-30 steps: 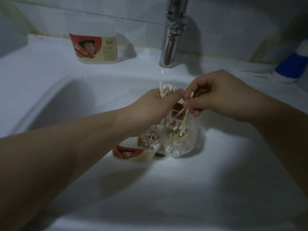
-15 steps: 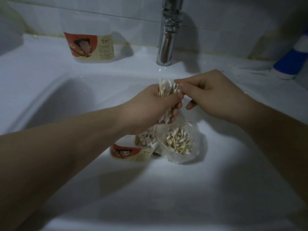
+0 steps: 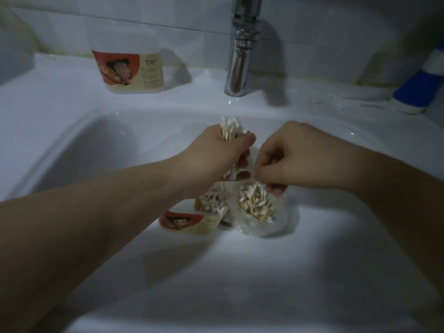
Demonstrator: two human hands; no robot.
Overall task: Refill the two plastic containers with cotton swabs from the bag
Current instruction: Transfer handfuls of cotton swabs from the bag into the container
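Note:
My left hand (image 3: 216, 162) is closed around a bundle of cotton swabs (image 3: 230, 128), white tips sticking out above and below the fist. Just under it, in the sink basin, stands a clear plastic container (image 3: 192, 221) with a red-and-cream label, holding swabs. To its right sits the clear plastic bag (image 3: 258, 212) with loose swabs inside. My right hand (image 3: 288, 162) hovers over the bag's mouth, its fingertips pinched at the rim; what they grip is hidden. A second labelled container (image 3: 129, 70) stands on the ledge at the back left.
A chrome tap (image 3: 242, 46) rises behind the hands at the basin's back edge. A blue-and-white object (image 3: 420, 92) rests on the ledge at far right. The white sink (image 3: 72, 145) wall curves up on the left. The light is dim.
My right hand has dropped from the top of the swab bundle to the bag's mouth. The left hand still holds the bundle, almost where it was.

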